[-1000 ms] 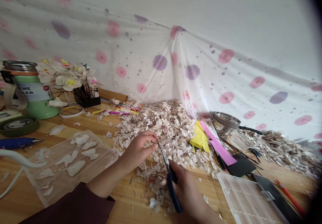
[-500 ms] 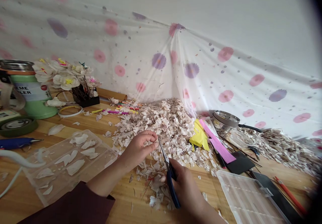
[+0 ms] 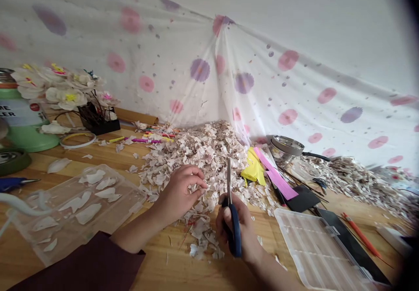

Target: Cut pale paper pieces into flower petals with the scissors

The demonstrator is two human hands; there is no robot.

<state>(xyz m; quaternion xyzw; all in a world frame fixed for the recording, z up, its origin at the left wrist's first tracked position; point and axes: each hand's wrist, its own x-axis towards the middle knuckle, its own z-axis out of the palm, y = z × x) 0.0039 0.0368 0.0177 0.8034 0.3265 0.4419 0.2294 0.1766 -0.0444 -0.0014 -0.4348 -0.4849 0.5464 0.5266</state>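
My right hand (image 3: 240,225) grips a pair of scissors (image 3: 234,234) with dark blue handles. The blades point up and away, and look closed. To its left, my left hand (image 3: 178,193) hovers before the heap with thumb and fingertips drawn into a loose pinch. Whatever may be between them blends with the pale pieces behind. Ahead of both hands rises a large heap of dry, whitish petal-like flakes (image 3: 209,147). A smaller scatter of flakes (image 3: 204,236) lies on the wooden table (image 3: 173,271) between my hands.
At left, a clear plastic tray (image 3: 104,221) carries several pale pieces. Behind it stand artificial flowers (image 3: 70,97) and a green container (image 3: 29,129). To the right are pink paper (image 3: 278,175), yellow paper (image 3: 253,166), a clear compartment box (image 3: 307,243) and a metal pan (image 3: 286,147).
The scissors have drawn away from my left fingertips and turned more upright, their blades now closed. My left hand stays near the heap with its fingers slightly loosened. The view has shifted a little.
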